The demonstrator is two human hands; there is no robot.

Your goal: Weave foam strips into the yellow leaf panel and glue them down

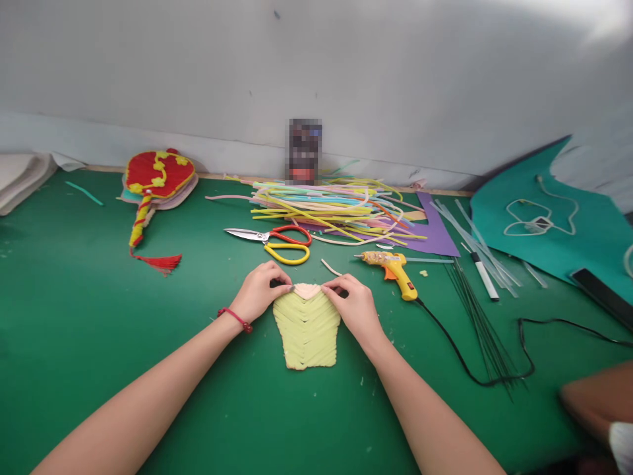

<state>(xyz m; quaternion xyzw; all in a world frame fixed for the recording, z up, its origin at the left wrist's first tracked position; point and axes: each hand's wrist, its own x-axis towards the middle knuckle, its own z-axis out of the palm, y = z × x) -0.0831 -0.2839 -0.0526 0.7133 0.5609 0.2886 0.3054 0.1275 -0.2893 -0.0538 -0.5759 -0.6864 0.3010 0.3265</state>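
Observation:
A flat pale yellow-green piece made of fuzzy pipe cleaners (306, 333) lies on the green table, its slanting rows meeting along a middle line. At its top edge sits a small peach section (307, 290). My left hand (262, 290) pinches the upper left corner between thumb and fingers. The upper right corner is pinched by my right hand (353, 307). Just beyond my hands lie scissors (281, 243) with one red and one yellow handle. A short pale pipe cleaner (330, 267) rests near my right fingers.
Behind the scissors is a heap of coloured pipe cleaners (336, 208) partly over purple sheet (440, 234). A yellow glue gun (395, 269) with black cord, glue sticks (482, 247) and dark wires (482, 323) lie right. A red fan (161, 175) lies left. Someone's arm (598, 396) shows lower right.

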